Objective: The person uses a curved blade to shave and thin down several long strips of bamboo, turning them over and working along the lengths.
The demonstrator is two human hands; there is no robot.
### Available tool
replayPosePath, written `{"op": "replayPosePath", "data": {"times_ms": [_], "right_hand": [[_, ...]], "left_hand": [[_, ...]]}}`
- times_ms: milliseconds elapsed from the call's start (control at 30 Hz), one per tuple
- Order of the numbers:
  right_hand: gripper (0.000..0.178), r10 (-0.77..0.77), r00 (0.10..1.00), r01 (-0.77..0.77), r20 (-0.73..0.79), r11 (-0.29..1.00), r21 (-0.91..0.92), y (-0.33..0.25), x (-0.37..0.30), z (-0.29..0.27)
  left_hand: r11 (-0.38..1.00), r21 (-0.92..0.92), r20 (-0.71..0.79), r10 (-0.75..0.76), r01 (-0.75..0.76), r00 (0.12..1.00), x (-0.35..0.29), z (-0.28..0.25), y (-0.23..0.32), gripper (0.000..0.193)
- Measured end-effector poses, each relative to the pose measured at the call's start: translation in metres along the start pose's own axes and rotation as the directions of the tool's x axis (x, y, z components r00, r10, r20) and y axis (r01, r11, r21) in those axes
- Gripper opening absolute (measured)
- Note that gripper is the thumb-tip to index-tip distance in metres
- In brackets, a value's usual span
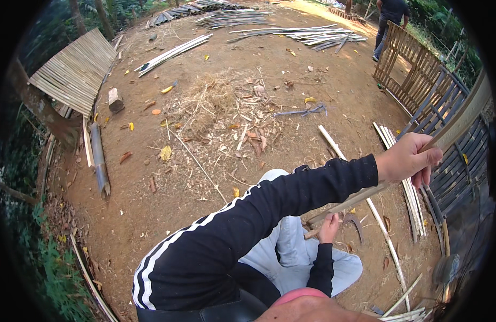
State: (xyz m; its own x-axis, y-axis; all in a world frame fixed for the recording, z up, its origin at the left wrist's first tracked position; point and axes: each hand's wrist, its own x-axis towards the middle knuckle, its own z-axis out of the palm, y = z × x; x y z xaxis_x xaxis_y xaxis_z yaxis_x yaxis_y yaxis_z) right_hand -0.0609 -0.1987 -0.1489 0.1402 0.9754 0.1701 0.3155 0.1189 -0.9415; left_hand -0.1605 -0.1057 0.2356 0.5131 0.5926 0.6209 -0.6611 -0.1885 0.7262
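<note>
My left arm, in a black sleeve with white stripes, reaches across to the right. At its end my left hand (411,158) is closed around a long bamboo slat (462,121). The slat slants from the upper right, passes behind my wrist and ends low in front of my legs. Close to that lower end, my right hand (329,228) is closed on the wooden handle of a sickle (358,228). Its curved blade points right, just under the slat. I sit on the ground with legs folded, in pale trousers (296,252).
Shavings (216,115) litter the dirt ahead. Long pale poles (385,225) lie at the right, before dark slatted panels (457,172) and a bamboo fence panel (414,64). A slatted panel (79,67) leans at left. Bamboo piles (317,36) lie beyond; a person (390,19) stands far right.
</note>
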Motion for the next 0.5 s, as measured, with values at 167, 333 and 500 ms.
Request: {"op": "replayPosePath", "data": {"times_ms": [167,333,500], "right_hand": [[0.032,-0.018,0.992,0.021,-0.127,1.0,0.018,-0.005,-0.001,-0.001],[0.033,-0.047,0.954,0.055,-0.298,0.998,0.018,-0.039,-0.007,0.003],[0.035,-0.075,0.938,0.11,-0.337,0.99,0.085,-0.05,-0.013,0.001]], "left_hand": [[0.971,0.235,-0.109,0.077,-0.049,0.991,0.004,-0.029,-0.039,0.032],[0.859,0.468,-0.065,-0.203,0.209,0.977,-0.035,-0.06,-0.07,0.034],[0.797,0.494,-0.034,-0.38,0.346,0.924,-0.083,-0.053,-0.119,0.044]]}}
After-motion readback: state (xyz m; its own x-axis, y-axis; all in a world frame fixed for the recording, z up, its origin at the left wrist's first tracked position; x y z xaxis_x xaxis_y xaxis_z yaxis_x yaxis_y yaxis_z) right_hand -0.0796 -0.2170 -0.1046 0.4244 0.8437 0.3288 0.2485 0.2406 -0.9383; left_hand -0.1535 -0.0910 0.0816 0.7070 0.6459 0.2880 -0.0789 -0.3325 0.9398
